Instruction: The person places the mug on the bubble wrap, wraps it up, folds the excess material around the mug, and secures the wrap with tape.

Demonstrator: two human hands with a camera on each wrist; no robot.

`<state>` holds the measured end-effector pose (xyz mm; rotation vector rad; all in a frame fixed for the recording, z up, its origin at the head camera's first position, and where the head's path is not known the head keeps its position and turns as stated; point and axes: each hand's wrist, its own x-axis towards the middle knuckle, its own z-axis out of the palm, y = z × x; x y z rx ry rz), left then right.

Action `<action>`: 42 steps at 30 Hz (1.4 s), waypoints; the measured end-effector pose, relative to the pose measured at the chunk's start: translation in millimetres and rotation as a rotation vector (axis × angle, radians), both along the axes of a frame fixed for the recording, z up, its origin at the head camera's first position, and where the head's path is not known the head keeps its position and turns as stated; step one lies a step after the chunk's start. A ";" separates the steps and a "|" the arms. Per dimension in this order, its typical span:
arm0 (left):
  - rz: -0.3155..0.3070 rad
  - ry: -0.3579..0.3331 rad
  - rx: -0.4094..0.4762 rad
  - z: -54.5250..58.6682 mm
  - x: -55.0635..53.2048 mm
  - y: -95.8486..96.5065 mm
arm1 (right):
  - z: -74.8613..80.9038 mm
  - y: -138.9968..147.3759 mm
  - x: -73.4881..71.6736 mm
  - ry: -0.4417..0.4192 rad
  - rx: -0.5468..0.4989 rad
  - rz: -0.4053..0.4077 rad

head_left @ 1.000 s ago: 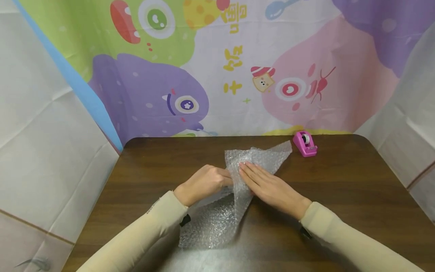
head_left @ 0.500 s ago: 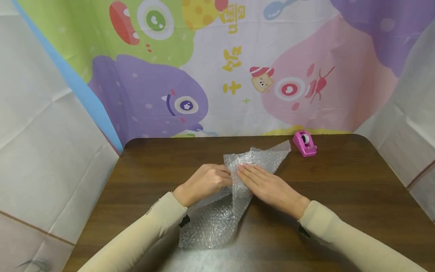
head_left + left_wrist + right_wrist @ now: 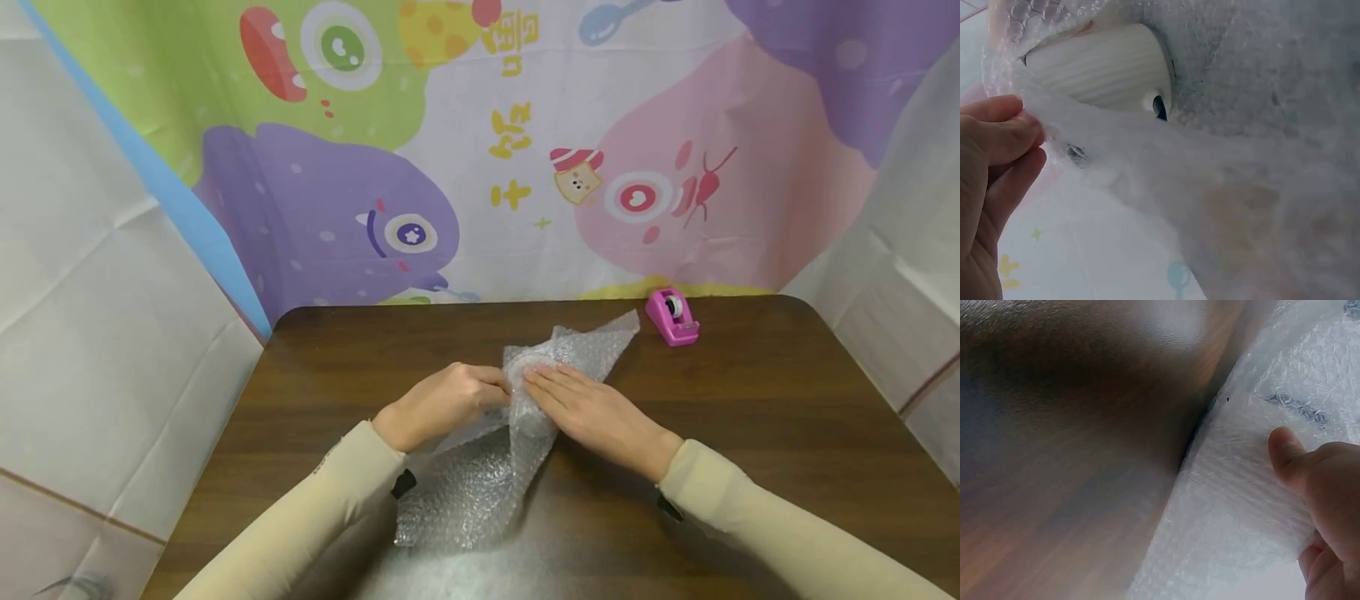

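A sheet of clear bubble wrap (image 3: pixel 461 500) lies on the table, folded over a white ribbed object (image 3: pixel 1100 69) with a rounded shape. In the left wrist view this object shows inside the fold, with a small dark opening near one edge. My left hand (image 3: pixel 442 404) pinches the edge of the wrap between thumb and fingers, beside the object. Laid across the top of the fold, my right hand (image 3: pixel 600 417) presses the wrap onto the object with straight fingers. Its thumb (image 3: pixel 1286 456) rests against the covered side in the right wrist view.
A pink tape dispenser (image 3: pixel 672 317) with a roll of tape stands at the back right of the dark wooden table (image 3: pixel 750 433). Behind the table hangs a cartoon-printed curtain (image 3: pixel 517 250). Pale walls close off both sides.
The upper left flap of bubble wrap has been drawn down and tighter over the object, whose rounded outline now shows through. My left hand has shifted slightly; the right hand stays in place.
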<state>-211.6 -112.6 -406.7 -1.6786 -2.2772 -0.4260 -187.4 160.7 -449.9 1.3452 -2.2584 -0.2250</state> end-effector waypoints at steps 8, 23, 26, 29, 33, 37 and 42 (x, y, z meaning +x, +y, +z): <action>-0.016 -0.120 0.023 -4.6 1.0 -4.6 | 2.1 -0.9 0.7 -0.043 0.001 -0.003; -0.014 -0.106 0.005 -3.5 0.7 -4.0 | 1.5 -2.6 -3.8 -0.084 -0.079 0.045; -0.015 -0.108 0.011 -3.0 0.9 -4.1 | 1.2 -3.8 -4.0 -0.098 -0.098 0.053; -0.020 -0.118 0.006 -2.5 1.1 -3.9 | 1.5 -4.9 -3.9 -0.110 -0.108 0.058; -0.021 -0.120 -0.006 -2.0 1.1 -3.5 | 2.2 -5.8 -4.4 -0.119 -0.108 0.062; -0.020 -0.129 -0.007 -1.6 1.0 -2.7 | 2.7 -5.8 -5.4 -0.115 -0.105 0.069; -0.007 -0.138 -0.015 -1.0 1.2 -2.5 | 3.3 -5.9 -6.6 -0.112 -0.125 0.081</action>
